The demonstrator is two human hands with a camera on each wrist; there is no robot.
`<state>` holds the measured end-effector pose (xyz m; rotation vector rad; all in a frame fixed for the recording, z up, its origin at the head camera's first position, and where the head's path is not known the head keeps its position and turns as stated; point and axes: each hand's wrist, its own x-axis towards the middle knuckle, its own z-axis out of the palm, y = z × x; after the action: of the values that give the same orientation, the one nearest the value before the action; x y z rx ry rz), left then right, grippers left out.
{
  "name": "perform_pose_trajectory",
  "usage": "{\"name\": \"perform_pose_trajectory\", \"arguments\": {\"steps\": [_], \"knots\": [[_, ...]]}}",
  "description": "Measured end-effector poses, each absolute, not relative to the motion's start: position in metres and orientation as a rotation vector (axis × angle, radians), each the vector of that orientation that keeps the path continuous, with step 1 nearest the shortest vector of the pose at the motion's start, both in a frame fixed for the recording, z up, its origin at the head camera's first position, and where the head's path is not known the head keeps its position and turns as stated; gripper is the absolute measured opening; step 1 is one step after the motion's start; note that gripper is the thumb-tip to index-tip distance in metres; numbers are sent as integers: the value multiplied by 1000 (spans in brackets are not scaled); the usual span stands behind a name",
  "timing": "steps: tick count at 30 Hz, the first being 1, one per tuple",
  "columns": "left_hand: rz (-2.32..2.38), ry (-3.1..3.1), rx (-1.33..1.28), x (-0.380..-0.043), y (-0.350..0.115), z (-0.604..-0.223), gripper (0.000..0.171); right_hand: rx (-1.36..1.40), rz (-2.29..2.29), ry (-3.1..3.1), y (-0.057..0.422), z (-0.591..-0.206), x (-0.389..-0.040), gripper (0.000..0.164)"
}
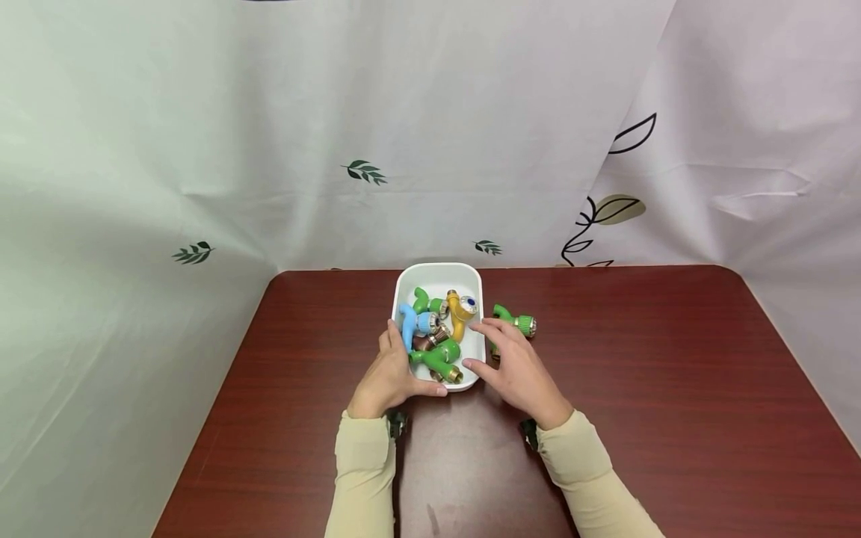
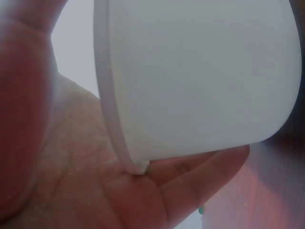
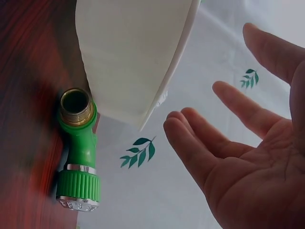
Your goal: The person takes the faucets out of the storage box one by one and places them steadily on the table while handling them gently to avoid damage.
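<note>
Seemingly, little is left: from the head view, coloured valves point(image 1: 437, 338) lie in the white bin point(image 1: 433, 275), with one green valve point(image 1: 525, 326) outside, beside its right wall. At my left wrist, my left hand point(image 2: 95, 176), fingers extended, rests against the bin's corner. At my right wrist, my right hand point(image 3: 255, 171) is spread, empty, near its rim.

so the left hand point(image 2: 86, 167) is kinda resting against a white tub point(image 2: 200, 76), fingers point(image 2: 190, 188) stretching along its side, reddish tabletop point(image 2: 267, 191) peeking out lower right
</note>
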<state>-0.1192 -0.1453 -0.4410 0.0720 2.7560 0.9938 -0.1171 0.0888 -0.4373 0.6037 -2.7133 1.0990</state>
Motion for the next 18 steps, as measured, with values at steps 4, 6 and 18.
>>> {"name": "perform_pose_trajectory", "arguments": {"steps": [4,6,18], "knots": [[985,2755,70,-119,-145,-441,151,662,1088,-2707,87,-438,-115,59],[981,2755,72,-119,-145,-441,151,694,1077,-2706,86,-438,-115,58],[997,2737,70,-120,-145,-441,151,858,995,-2678,83,-443,-114,45]]}}
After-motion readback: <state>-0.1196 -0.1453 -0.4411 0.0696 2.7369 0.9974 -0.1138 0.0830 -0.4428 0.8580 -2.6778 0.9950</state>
